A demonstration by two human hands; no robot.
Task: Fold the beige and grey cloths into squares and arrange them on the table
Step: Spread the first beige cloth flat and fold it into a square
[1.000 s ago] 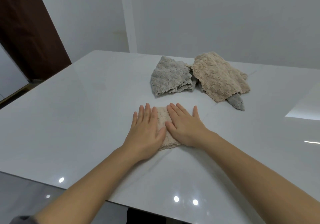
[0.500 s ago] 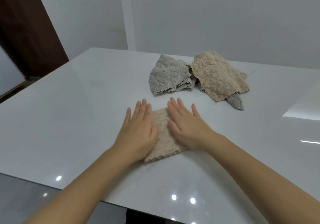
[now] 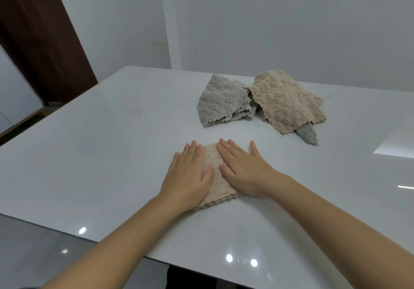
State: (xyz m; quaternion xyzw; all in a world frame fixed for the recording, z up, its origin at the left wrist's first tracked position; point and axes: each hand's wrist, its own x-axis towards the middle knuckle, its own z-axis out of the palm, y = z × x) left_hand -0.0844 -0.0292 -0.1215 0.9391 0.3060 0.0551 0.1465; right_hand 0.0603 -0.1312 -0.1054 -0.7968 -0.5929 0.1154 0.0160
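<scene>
A pale, glossy surface (image 3: 100, 154) fills most of the view; its near edge runs slantwise from the lower left down toward the bottom middle, its left edge climbs to a far corner, and its far edge lies along a plain grey-white wall (image 3: 268, 20). A dark brown door (image 3: 33, 31) stands at the upper left, beyond the left edge; grey floor (image 3: 33, 255) shows below the near edge, dotted with small light reflections. The widest bare stretch of the surface lies to the left of the hands, reaching to the left edge; more bare room lies to the right.

Toward the far side, right of centre, a loose beige cloth (image 3: 289, 102) lies rumpled and unfolded, its scalloped edge facing the viewer; just left of it, and touching it, a grey cloth (image 3: 221, 100) lies loosely doubled over with its layered edges showing at the front. Both are well clear of the far edge and apart from the hands.

Nearer the viewer, the left hand (image 3: 190, 176) and the right hand (image 3: 244, 170) lie flat side by side, fingers straight and spread, palms pressing down on a folded beige cloth (image 3: 212, 161). That cloth lies flat near the middle of the surface, back from the near edge; its stacked scalloped edges show at the front, between and below the wrists.

A grey corner (image 3: 309, 135) of another cloth pokes out from under the loose beige cloth's near right side.
</scene>
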